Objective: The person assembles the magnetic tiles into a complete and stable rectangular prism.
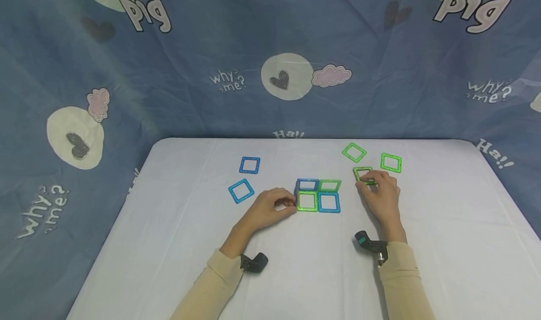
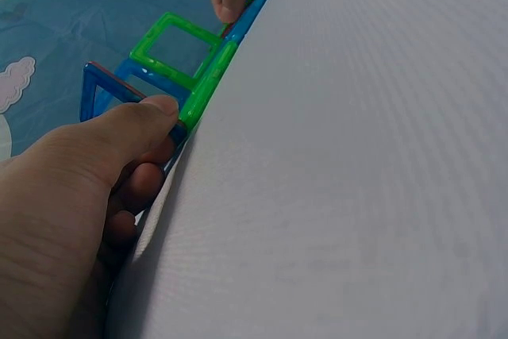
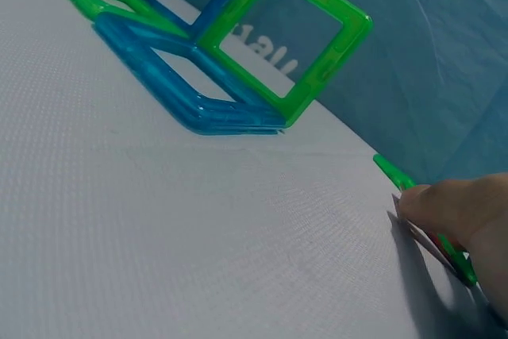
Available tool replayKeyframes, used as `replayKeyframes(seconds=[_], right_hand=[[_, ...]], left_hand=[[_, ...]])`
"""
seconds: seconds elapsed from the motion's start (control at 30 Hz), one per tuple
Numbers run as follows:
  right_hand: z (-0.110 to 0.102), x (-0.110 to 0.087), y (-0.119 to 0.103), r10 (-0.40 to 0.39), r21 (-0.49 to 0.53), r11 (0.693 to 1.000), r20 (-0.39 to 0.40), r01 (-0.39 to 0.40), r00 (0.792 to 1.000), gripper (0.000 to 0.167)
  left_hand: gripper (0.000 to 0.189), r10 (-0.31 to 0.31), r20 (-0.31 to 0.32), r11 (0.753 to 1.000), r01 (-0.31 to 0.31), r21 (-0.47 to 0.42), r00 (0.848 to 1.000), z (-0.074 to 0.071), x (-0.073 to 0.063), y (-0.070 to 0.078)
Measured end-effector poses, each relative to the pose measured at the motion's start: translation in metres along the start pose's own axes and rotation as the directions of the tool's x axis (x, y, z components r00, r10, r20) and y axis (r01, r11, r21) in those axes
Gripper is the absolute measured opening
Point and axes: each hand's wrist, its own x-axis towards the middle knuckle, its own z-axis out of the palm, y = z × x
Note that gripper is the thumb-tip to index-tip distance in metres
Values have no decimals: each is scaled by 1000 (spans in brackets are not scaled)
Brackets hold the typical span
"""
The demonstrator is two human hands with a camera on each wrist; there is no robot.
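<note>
Near the middle of the table stands a group of magnetic tiles. A green square tile (image 1: pixel 307 210) and a blue square tile (image 1: pixel 329 211) lie side by side. Behind them, an upright blue tile (image 1: pixel 307 180) and an upright green tile (image 1: pixel 330 181) form a back row. My left hand (image 1: pixel 268 208) pinches a blue tile (image 2: pixel 111 82) that stands on the group's left side, thumb at its near lower corner. Right of the group, my right hand (image 1: pixel 382 195) holds another green square tile (image 3: pixel 393 171) between thumb and fingers, low over the table.
Two loose blue tiles, one farther back (image 1: pixel 250 171) and one nearer (image 1: pixel 241 200), lie left of the group. Two loose green tiles, one diamond-turned (image 1: pixel 354 160) and one at its right (image 1: pixel 390 170), lie behind my right hand. A patterned blue cloth (image 1: pixel 190 109) hangs behind the white table (image 1: pixel 296 273).
</note>
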Motion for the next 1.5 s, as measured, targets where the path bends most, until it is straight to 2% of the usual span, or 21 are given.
replayKeyframes(seconds=[0.3,0.7,1.03,1.3,1.5], right_hand=[[-1,-2,1,47,40,998,-11,-47,999,29],[-3,-3,-1,20,105,994,-57,-14,998,27],[-6,-2,-3,37,173,985,-90,-21,995,30],[-10,-1,-5,23,151,989,-159,1,987,24],[-15,-3,-5,50,151,988,-150,-27,987,28]], left_hand=[[20,11,-1,1000,-11,-2,1000,0,0,1],[20,1,7,1000,-1,-16,1000,0,1,0],[20,13,6,1000,-13,-9,1000,0,0,-1],[20,19,-3,1000,-19,-10,1000,-1,0,-1],[20,13,3,1000,-13,-8,1000,-1,0,-1]])
